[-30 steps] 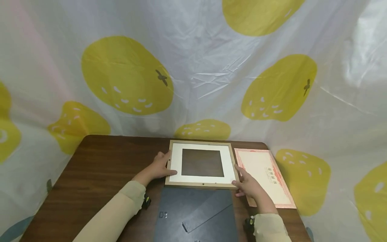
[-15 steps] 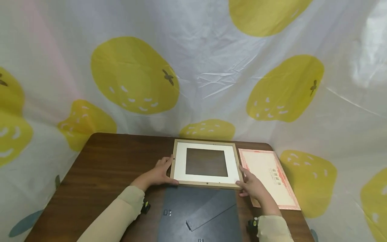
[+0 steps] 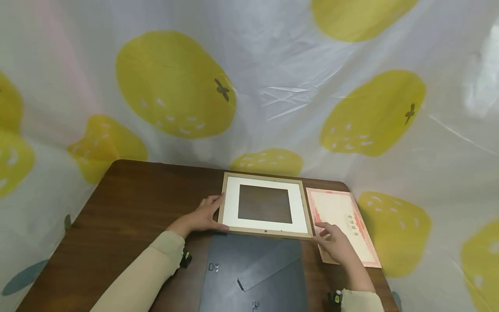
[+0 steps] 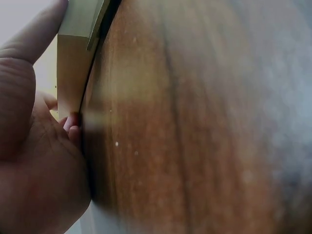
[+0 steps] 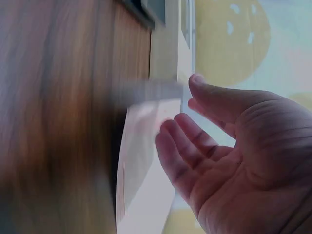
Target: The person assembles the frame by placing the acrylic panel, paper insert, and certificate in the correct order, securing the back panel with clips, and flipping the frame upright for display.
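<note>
A light wooden picture frame (image 3: pixel 306 203) with a white mat around a dark rectangular opening lies at the far side of the brown table. My left hand (image 3: pixel 202 215) holds its near left corner, thumb along the front edge and fingers at the left side. In the left wrist view, the thumb (image 4: pixel 31 39) lies against the wood and curled fingertips show low beside it. My right hand (image 3: pixel 334 243) is just off the near right corner, fingers loosely bent with nothing between them. Under that hand lies a cream certificate (image 3: pixel 331 208) with a red patterned border.
A dark grey backing board (image 3: pixel 222 286) with a stand flap and metal hangers lies in front of the frame. The wooden table (image 3: pixel 156 190) has rounded far corners. Behind it hangs a pale curtain (image 3: pixel 265 121) printed with yellow fruit.
My right hand has let go of the frame's near right corner and drawn slightly right. My left thumb has slid from the white mat to the frame's front edge.
</note>
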Demonstrator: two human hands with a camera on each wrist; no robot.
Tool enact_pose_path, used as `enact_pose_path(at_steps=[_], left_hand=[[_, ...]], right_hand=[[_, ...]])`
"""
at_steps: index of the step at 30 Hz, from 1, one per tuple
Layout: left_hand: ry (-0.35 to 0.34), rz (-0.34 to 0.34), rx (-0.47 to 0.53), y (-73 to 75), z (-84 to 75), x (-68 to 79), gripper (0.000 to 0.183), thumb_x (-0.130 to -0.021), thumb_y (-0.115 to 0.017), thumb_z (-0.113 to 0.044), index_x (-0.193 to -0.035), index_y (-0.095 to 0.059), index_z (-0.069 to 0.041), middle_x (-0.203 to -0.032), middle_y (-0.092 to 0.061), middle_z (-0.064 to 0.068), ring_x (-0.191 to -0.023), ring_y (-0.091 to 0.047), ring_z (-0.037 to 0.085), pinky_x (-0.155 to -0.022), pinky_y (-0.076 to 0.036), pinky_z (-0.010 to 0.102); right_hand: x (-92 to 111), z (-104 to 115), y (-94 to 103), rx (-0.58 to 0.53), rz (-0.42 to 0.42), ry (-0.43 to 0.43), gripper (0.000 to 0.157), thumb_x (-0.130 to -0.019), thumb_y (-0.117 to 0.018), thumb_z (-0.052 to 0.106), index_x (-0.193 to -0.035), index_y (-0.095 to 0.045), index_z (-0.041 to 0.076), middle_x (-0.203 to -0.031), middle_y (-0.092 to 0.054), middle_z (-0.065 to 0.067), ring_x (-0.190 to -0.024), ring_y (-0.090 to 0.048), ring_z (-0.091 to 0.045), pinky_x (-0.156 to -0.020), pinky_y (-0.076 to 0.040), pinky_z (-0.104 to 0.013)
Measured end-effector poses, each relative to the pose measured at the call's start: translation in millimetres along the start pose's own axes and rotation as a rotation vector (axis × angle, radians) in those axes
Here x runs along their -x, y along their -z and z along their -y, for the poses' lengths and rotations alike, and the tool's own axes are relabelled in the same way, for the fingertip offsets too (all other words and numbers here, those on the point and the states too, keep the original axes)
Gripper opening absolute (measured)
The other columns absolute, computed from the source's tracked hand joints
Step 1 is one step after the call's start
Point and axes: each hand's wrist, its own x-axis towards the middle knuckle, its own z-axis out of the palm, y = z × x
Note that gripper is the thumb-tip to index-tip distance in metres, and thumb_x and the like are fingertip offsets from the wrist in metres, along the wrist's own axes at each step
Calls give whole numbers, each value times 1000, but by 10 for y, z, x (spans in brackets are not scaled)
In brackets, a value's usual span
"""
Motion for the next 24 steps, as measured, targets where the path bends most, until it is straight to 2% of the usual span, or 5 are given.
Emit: enact_pose_path(at_steps=[7, 11, 15, 20, 24], left_hand=[[17, 12, 5, -81, -25, -36, 137, -83, -90, -64, -177, -4, -15, -178, -13, 23, -159, -21, 44, -127, -29, 69], [24, 10, 33, -126, -52, -54, 136, -82, -92, -61, -177, -6, -16, -178, -14, 21, -160, -21, 43, -128, -28, 68], [31, 6, 44, -163, -82, -64, 134, -83, -92, -58, -177, -6, -18, -179, -15, 20, -161, -20, 41, -129, -28, 67], [41, 8, 47, -197, -75, -68, 134, -83, -93, -57, -177, -6, -16, -179, -14, 20, -160, -21, 41, -128, -29, 67], [37, 7, 59, -196, -74, -67, 133, -84, -93, -55, -177, -7, -17, -179, -15, 19, -160, -22, 41, -128, -29, 66]], right_hand=[[262, -350, 385, 120, -92, -93, 53, -107, -71, 26, -150, -57, -1, -122, -66, -29, -108, -71, -40, -79, -59, -46], [360, -577, 575, 168, -157, -245, 71, -106, -70, 34, -155, -43, -11, -135, -55, -43, -120, -61, -56, -90, -56, -62], [500, -777, 699, 232, -209, -389, 94, -101, -72, 48, -147, -35, -24, -141, -40, -53, -133, -37, -70, -104, -44, -75], [647, -938, 755, 298, -152, -483, 111, -94, -72, 69, -129, -37, -31, -132, -31, -59, -125, -30, -71, -99, -46, -76], [721, -983, 730, 307, -110, -489, 115, -92, -73, 71, -129, -37, -32, -130, -32, -58, -125, -29, -69, -99, -48, -77]])
